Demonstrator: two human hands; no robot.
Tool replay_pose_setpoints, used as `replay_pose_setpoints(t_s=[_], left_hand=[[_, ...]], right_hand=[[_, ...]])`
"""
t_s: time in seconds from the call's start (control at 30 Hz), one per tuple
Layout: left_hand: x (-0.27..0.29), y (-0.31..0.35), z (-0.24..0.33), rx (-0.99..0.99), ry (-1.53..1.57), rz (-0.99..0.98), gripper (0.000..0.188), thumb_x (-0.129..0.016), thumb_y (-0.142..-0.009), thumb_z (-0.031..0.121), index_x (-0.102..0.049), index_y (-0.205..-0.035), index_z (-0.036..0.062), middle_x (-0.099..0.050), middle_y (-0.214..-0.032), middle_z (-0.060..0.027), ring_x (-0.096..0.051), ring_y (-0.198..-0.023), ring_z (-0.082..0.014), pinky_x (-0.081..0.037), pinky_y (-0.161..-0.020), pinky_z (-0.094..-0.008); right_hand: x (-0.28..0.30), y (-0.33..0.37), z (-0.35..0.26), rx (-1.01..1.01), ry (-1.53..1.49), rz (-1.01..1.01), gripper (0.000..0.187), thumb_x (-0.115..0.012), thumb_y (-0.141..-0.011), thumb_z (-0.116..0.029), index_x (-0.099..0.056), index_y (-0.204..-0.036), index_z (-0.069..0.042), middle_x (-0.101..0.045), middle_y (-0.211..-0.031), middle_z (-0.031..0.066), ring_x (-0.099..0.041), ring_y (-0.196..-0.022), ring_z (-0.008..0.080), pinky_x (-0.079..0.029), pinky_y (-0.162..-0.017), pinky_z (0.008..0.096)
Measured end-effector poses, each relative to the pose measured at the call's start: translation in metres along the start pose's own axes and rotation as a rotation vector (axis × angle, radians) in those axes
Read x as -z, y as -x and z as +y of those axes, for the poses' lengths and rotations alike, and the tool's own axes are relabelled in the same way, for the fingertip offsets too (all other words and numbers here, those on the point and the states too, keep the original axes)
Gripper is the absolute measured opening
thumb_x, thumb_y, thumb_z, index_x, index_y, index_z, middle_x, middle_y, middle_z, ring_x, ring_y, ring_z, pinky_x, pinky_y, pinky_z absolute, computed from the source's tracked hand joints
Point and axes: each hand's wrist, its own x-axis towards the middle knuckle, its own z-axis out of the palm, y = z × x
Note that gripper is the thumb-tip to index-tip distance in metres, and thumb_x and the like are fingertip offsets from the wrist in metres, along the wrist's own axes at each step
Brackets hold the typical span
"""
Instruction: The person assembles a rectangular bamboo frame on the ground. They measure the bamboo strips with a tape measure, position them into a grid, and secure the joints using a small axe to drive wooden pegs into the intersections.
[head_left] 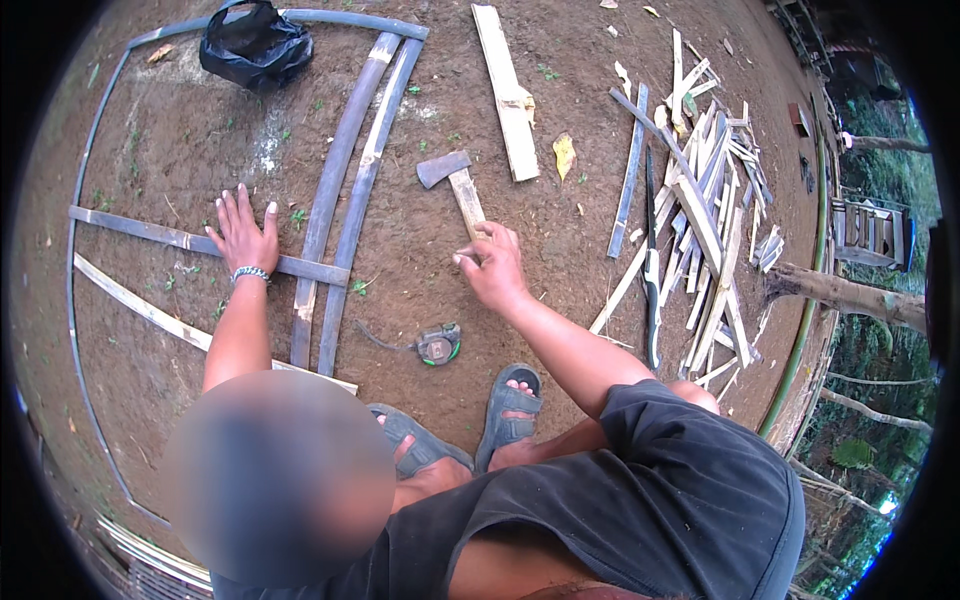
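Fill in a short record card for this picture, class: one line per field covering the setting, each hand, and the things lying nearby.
Setting: bare brown dirt ground, outdoors
Left hand: flat, fingers spread, pressing a grey split bamboo strip
Right hand: fingertips at the wooden handle of a steel-headed hatchet; not clearly gripping
Near the feet: green and black tape measure
Beside the left hand: two long curved bamboo slats
On the right: pile of pale bamboo offcuts
Top: black plastic bag

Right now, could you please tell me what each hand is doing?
Left hand: open, flat on a bamboo strip.
Right hand: closing on the hatchet handle.
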Motion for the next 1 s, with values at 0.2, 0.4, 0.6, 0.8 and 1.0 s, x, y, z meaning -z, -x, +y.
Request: replay_pose_setpoints(t_s=[0.2,0.4,0.6,0.8,1.0], left_hand=[[-0.004,-0.001,-0.019,-0.113,0.243,0.011,0.072,-0.038,-0.105,0.061,-0.027,-0.164,0.0212,-0.023,-0.171,-0.0112,-0.009,-0.160,-0.0333,0.002,-0.123,-0.0656],[0.023,0.020,-0.030,-0.139,0.459,0.156,0.068,-0.039,-0.107,0.056,-0.034,-0.161,0.0150,-0.029,-0.168,-0.0160,-0.015,-0.158,-0.0394,-0.004,-0.123,-0.0623],[0.106,0.141,0.053,-0.237,1.118,0.063,0.031,-0.071,-0.094,0.021,-0.066,-0.119,0.0032,-0.063,-0.118,-0.0144,-0.060,-0.112,-0.0322,-0.044,-0.104,-0.0438],[0.097,0.237,0.096,0.335,1.698,-0.281,0.025,-0.073,-0.097,0.009,-0.070,-0.118,-0.0039,-0.068,-0.114,-0.0084,-0.068,-0.096,-0.0125,-0.054,-0.083,-0.0264],[0.086,0.241,0.106,0.640,1.736,-0.314,0.018,-0.074,-0.097,0.013,-0.075,-0.105,-0.0031,-0.074,-0.100,-0.0068,-0.067,-0.096,-0.0116,-0.054,-0.082,-0.0268]], right_hand=[[-0.009,0.009,-0.025,0.154,-0.112,0.000,0.013,-0.083,-0.080,-0.020,-0.076,-0.087,-0.011,-0.059,-0.133,0.0112,-0.049,-0.129,0.0335,-0.039,-0.110,0.0459],[-0.022,0.013,-0.061,0.236,-0.221,-0.057,0.013,-0.083,-0.080,-0.018,-0.076,-0.088,-0.011,-0.061,-0.130,0.0104,-0.052,-0.125,0.0324,-0.043,-0.106,0.0442],[-0.039,0.033,-0.091,0.290,-0.379,-0.093,0.012,-0.082,-0.079,-0.013,-0.075,-0.089,-0.009,-0.066,-0.115,0.0084,-0.060,-0.112,0.0305,-0.046,-0.099,0.0434],[-0.063,0.058,-0.099,0.284,-0.377,-0.191,0.015,-0.079,-0.078,-0.007,-0.073,-0.091,-0.007,-0.067,-0.111,0.0077,-0.061,-0.111,0.0295,-0.045,-0.098,0.0426],[-0.066,0.058,-0.092,0.333,-0.288,-0.215,0.016,-0.080,-0.079,-0.006,-0.073,-0.093,-0.003,-0.069,-0.109,0.0091,-0.063,-0.108,0.0289,-0.049,-0.096,0.0403]])
